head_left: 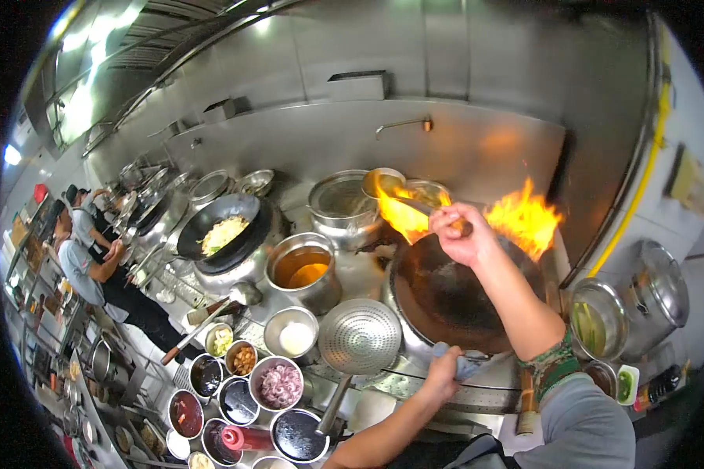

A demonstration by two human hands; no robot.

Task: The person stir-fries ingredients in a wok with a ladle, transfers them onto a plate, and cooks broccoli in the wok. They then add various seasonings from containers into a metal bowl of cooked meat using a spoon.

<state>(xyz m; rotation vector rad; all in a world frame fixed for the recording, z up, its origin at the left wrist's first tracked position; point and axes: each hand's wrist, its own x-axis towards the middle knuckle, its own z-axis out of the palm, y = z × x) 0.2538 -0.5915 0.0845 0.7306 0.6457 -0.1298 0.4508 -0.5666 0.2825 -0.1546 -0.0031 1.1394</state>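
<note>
My right hand [463, 233] is closed around the handle of a ladle [416, 205], raised over the far side of a large dark wok [454, 297]. Flames [522, 219] rise beyond the wok's rim on both sides of this hand. At the near rim my left hand [443, 374] is closed on a folded grey-blue cloth [468, 362]; the wok's handle, if under it, is hidden. Left of the wok, a round perforated strainer [360, 336] lies with its handle toward me.
A pot of orange-brown liquid [301, 266] and a second wok with food [225, 227] stand left. Bowls of sauces and sliced onion [279, 385] crowd the front left, with a red squeeze bottle [246, 438]. Co-workers [94, 266] stand far left. A metal pot [598, 316] is right.
</note>
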